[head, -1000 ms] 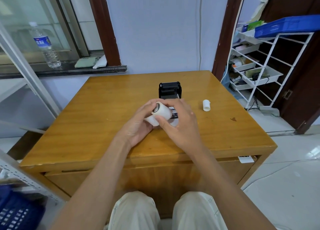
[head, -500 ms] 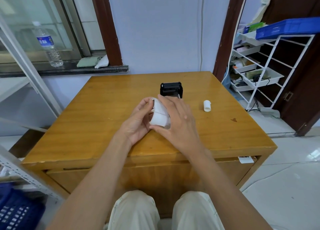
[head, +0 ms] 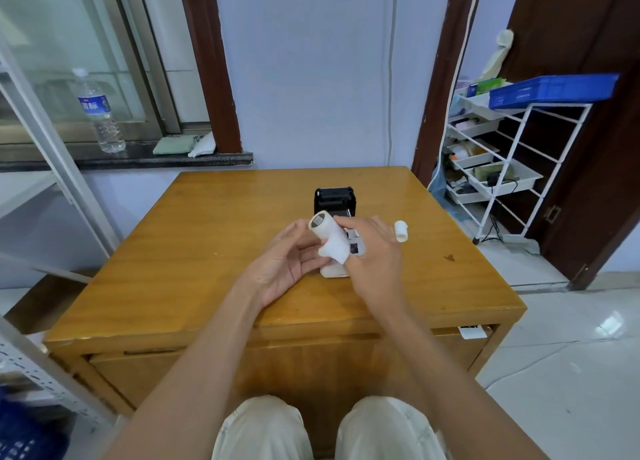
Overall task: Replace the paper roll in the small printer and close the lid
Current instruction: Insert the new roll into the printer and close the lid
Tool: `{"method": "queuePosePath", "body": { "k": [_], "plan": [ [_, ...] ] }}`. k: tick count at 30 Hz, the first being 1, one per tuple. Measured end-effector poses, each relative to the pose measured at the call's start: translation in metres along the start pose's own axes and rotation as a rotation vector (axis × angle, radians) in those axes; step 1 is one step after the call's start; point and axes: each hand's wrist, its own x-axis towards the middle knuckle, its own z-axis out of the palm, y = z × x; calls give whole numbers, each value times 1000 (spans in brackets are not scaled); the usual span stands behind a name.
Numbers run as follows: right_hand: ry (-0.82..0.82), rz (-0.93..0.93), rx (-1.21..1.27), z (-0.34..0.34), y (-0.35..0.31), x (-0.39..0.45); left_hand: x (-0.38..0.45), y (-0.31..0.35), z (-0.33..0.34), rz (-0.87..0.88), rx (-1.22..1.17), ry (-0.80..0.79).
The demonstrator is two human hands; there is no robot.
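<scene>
both hands (head: 332,251) are gripping the paper roll (head: 329,239) above the small printer (head: 341,251); i'd be freeing the loose end squarely before seating it.

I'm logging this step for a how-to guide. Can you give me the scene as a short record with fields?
surface: wooden table
printer: small printer, lid open, upright
new roll: paper roll, held above the printer, not yet inside
left hand: supporting the roll
right hand: pinching the roll's loose end
spare: small white roll on the table, right of the printer
</scene>
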Motion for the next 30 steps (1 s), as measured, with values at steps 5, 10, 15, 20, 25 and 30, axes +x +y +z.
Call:
{"method": "queuePosePath", "body": {
  "k": [5, 10, 15, 20, 25, 30],
  "plan": [
    [-183, 186, 51, -25, 16, 36, -2, -14, 9, 167, 521, 209],
    [-439, 162, -76, -36, 27, 62, -4, -26, 11, 334, 1057, 367],
    [-508, 159, -100, -40, 38, 77, 0, -29, 13, 226, 1443, 329],
    [-465, 219, 4, -34, 40, 86, 6, -32, 21, 166, 1761, 354],
    [-539, 223, 45, -21, 45, 79, 3, -36, 26, 196, 1788, 370],
    [-603, 164, -50, -25, 50, 79, 5, -37, 22, 212, 1684, 367]
  ]
}}
